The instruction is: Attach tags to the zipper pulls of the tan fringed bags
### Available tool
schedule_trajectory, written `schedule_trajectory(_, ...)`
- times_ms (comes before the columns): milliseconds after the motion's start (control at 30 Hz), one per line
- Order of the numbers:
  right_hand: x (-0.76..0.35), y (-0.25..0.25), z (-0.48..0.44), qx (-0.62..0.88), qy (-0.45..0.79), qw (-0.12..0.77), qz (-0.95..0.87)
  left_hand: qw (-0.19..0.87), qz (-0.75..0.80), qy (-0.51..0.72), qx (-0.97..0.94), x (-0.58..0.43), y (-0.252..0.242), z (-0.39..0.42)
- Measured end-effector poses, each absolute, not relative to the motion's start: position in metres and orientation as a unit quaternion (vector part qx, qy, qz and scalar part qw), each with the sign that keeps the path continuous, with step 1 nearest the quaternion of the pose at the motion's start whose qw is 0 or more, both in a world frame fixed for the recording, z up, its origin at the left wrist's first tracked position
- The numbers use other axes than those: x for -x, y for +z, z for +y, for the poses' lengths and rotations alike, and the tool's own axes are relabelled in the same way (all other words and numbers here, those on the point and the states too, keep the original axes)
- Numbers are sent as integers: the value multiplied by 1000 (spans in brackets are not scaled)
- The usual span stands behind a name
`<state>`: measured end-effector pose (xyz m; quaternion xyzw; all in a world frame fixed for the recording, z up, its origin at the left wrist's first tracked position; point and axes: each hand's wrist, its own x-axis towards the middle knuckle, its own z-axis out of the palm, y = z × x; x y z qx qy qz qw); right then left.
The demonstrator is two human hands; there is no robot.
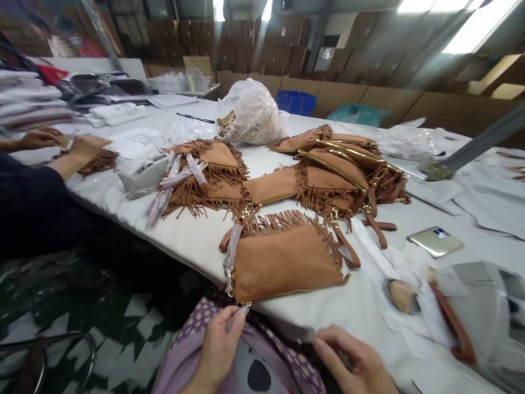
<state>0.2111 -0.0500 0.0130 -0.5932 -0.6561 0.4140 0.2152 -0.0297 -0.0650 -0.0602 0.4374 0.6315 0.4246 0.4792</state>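
Note:
A tan suede fringed bag (287, 261) lies at the near edge of the white table (197, 235). Its strap end, wrapped in clear film (230, 253), hangs over that edge. My left hand (219, 345) sits below the edge and pinches the wrapped strap tip between thumb and fingers. My right hand (355, 361) is curled at the table edge, fingers bent on the white covering; what they grip I cannot make out. More fringed tan bags (328, 169) lie piled behind, some with gold chains.
A co-worker's hands (77, 149) work a fringed piece at the left. A phone (435, 241) lies at the right, near a grey wrapper and a brown strap (451, 323). A white plastic sack (252, 112) stands at the back. Stacked folded goods (28, 104) sit far left.

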Motion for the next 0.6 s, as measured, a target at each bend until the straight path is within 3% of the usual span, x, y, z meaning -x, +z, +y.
schedule_trajectory(233, -124, -2, -25, 474, 555, 223, -646, 444, 633, 409, -485, 31, -59, -70)
schedule_trajectory(600, -104, -28, -11, 573, 517, 194, -606, 434, 624, 413, -503, 31, -62, -72)
